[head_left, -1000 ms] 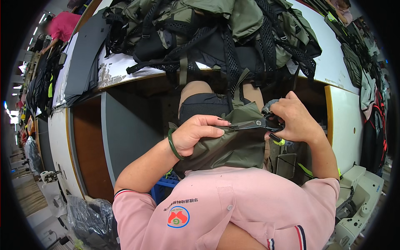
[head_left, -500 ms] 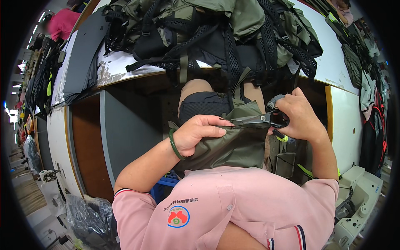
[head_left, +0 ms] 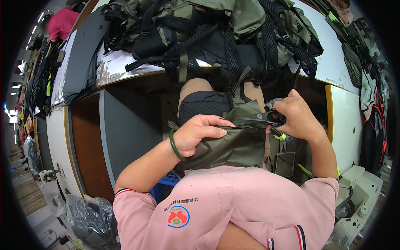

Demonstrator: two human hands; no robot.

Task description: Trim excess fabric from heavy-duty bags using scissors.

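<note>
Across my lap lies an olive-green fabric piece [head_left: 233,148] with a dark seam along its upper edge. My left hand [head_left: 202,132], with a green bangle on the wrist, pinches that edge between thumb and fingers. My right hand [head_left: 296,114] is wrapped around the black handles of a pair of scissors [head_left: 256,118]. The blades point left, lying along the seam close to my left fingertips. Whether the blades touch the fabric I cannot tell. A black padded mesh part [head_left: 204,107] rests on my thighs just beyond the fabric.
A heap of olive and black backpacks [head_left: 216,33] covers the white table [head_left: 121,68] ahead, straps hanging over its edge. Dark grey sheets [head_left: 84,50] are stacked at the left. A sewing machine [head_left: 356,208] stands at the lower right, plastic-wrapped goods [head_left: 91,218] at the lower left.
The scissor blades have swung closer together and shifted slightly upward, with my right fingers closing on the handles. My left hand stays in place on the fabric.
</note>
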